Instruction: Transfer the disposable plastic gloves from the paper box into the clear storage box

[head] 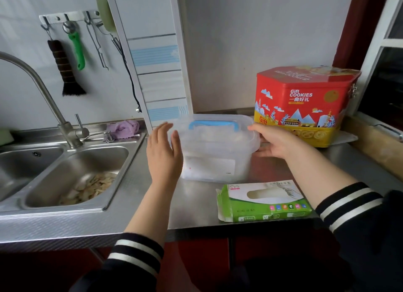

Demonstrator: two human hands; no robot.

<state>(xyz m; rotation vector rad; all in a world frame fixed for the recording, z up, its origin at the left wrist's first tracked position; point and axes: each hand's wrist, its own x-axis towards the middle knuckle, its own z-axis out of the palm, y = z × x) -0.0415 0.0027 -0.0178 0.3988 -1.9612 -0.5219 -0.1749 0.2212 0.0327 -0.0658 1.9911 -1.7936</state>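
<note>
A clear storage box (218, 152), its lid on and its blue handle (212, 124) lying flat along the lid, stands on the steel counter (272, 171) directly ahead of the person. The left hand (164, 152) and right hand (277, 142) flank its two short ends, fingers straight and spread, holding nothing; the left thumb lies against the box's left end, while whether the right palm touches the right end cannot be told. The box's long axis runs left to right, across the line between the hands. The green-and-white paper box (263, 202) of gloves lies flat near the counter's front edge, nearer the person than the storage box and below the right forearm, its long axis also left to right, its oval opening facing up. The right hand is judged the nearer to it. A red cookie tin (305, 99) stands behind the right hand; a sink (72, 178) lies to the left.
</note>
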